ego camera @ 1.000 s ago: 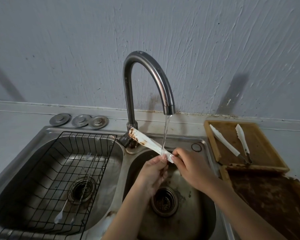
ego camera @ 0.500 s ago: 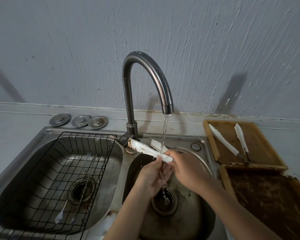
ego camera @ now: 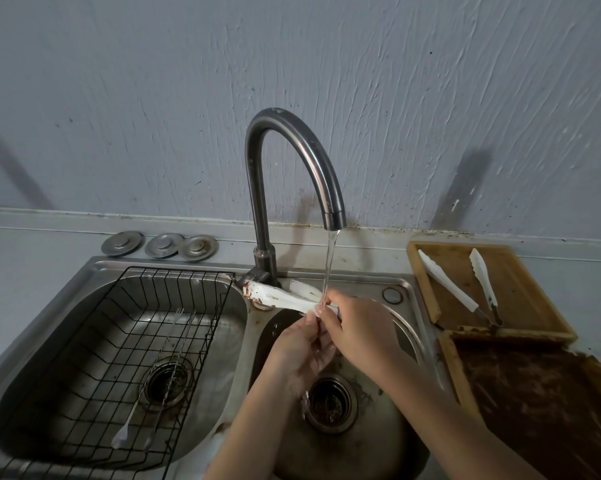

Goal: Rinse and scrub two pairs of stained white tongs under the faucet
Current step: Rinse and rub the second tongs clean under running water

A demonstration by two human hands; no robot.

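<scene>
White plastic, blotched with rusty brown, is what I have under the faucet (ego camera: 293, 174): one pair of stained tongs (ego camera: 281, 296), lying almost level just below and left of the spout. Its spread tips point left toward the faucet's base, where the brown marks are thickest, and its hinge end sits under the stream (ego camera: 329, 265). My left hand (ego camera: 300, 344) comes up from below the stream with thumb and fingers closed narrowly on the hinge end. My right hand (ego camera: 356, 329), just right of the stream, is curled over the same end, gripping it; I cannot tell exactly where those fingers press, since the hand hides them. Water runs off my hands into the right sink basin (ego camera: 378, 441), straight below the spout.

I judge the job early on. This first pair is wet but plainly not clean; the stains at the tips are well left of the stream and look untouched, so they need moving under the water and rubbing. The second pair of tongs (ego camera: 465, 289) lies apart on a wooden tray (ego camera: 520, 296), well to the right of the faucet, arms splayed, not yet rinsed as far as I can see. So one pair is partly done and one whole pair remains.
</scene>
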